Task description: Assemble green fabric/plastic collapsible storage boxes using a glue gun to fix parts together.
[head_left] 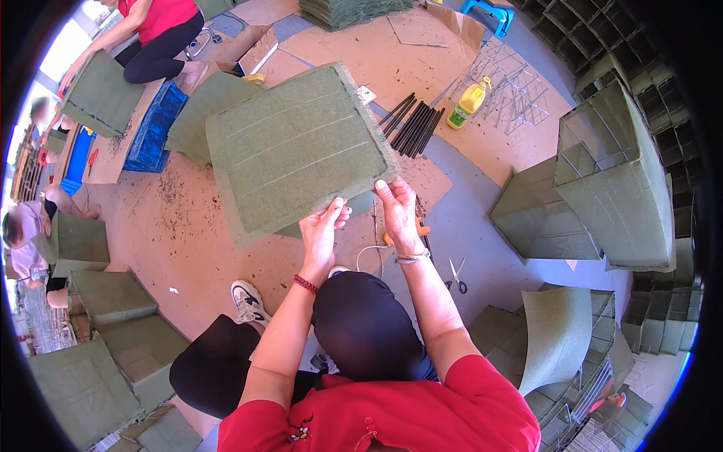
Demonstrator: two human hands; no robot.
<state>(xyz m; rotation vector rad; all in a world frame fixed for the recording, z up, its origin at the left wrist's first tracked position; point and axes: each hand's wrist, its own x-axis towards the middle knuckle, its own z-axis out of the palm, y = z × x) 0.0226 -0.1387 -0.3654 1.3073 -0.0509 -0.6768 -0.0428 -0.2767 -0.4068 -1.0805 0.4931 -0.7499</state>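
Observation:
A flat, squarish panel of green mesh fabric (301,147) fills the middle of the view, tilted in front of my knees. Thin pale lines run across it, and a dark seam follows its border. At its near edge my left hand (322,232) pinches the fabric between thumb and fingers. My right hand (397,209) grips the same edge near the right corner, thumb on top. Just below the right hand lies an orange tool (422,227), partly hidden by my wrist; a white cord runs close by. Another green fabric piece (192,120) shows behind the panel.
Scissors (457,276) lie right of my forearm. Beyond are black rods (418,129), a yellow jug (468,102) and wire grids (512,90). Green fabric boxes stand right (621,173) and left (120,301). A person in red (162,26) works at far left by a blue crate (156,128).

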